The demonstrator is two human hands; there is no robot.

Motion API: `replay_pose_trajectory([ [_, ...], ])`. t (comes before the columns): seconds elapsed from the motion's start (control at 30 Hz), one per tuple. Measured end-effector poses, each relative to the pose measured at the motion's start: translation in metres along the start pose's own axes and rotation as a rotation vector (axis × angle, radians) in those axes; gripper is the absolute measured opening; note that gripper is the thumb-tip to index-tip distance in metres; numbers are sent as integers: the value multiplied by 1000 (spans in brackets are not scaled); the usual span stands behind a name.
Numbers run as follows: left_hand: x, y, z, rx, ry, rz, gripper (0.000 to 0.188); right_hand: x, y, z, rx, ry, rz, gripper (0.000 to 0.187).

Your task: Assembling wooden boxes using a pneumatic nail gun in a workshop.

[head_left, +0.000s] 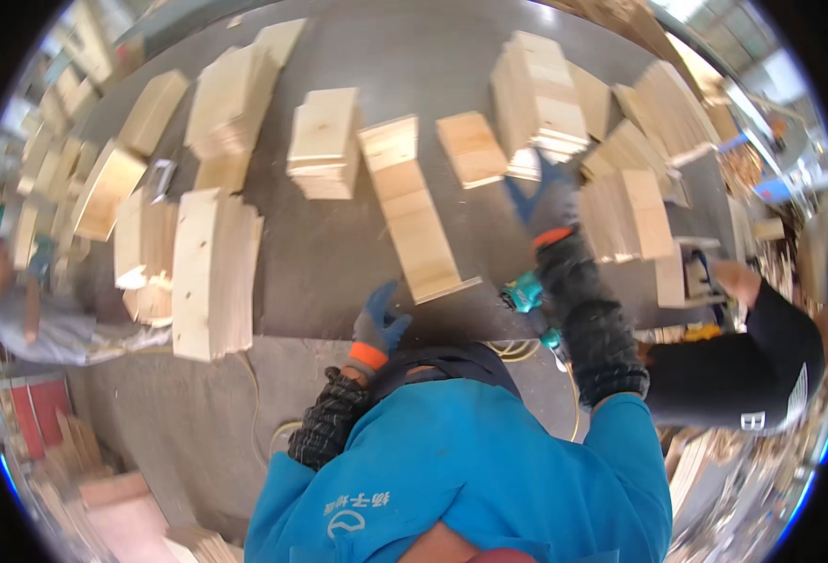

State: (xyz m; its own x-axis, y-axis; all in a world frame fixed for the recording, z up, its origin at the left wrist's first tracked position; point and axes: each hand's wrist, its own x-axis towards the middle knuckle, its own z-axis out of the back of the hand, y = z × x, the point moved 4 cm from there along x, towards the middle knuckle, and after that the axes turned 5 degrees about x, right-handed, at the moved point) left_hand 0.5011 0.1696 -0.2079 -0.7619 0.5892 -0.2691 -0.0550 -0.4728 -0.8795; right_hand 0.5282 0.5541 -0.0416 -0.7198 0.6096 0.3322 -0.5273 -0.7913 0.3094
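Observation:
My left hand [381,324], in a grey and blue glove with an orange cuff, hovers by the near table edge, fingers apart and holding nothing. A three-sided assembly of pale wooden boards [416,225] lies ahead of it, with upright pieces at both ends. My right hand [547,202], gloved alike, reaches forward with thumb and fingers spread at the near end of a tall stack of boards [541,94]. Whether its fingertips touch the stack is hard to see. Below my right forearm lies a teal power tool [524,293], partly hidden by the sleeve. Left of the stack lies a flat board piece [471,148].
More board stacks stand on the dark table [315,272]: a low stack [324,141], a tall left one [212,272], and others [625,214] at right. A co-worker's arm [761,347] is at right; another person [38,310] stands at far left. A hose [253,403] hangs down.

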Motion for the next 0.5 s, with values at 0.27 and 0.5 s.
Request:
replay_pose_trajectory([
  [0.27, -39, -26, 88, 370, -651, -249, 61, 105, -77, -31, -287, -18, -33, 99],
  [0.5, -65, -37, 321, 1018, -942, 337, 99, 81, 22, -34, 263, -55, 377, 79],
])
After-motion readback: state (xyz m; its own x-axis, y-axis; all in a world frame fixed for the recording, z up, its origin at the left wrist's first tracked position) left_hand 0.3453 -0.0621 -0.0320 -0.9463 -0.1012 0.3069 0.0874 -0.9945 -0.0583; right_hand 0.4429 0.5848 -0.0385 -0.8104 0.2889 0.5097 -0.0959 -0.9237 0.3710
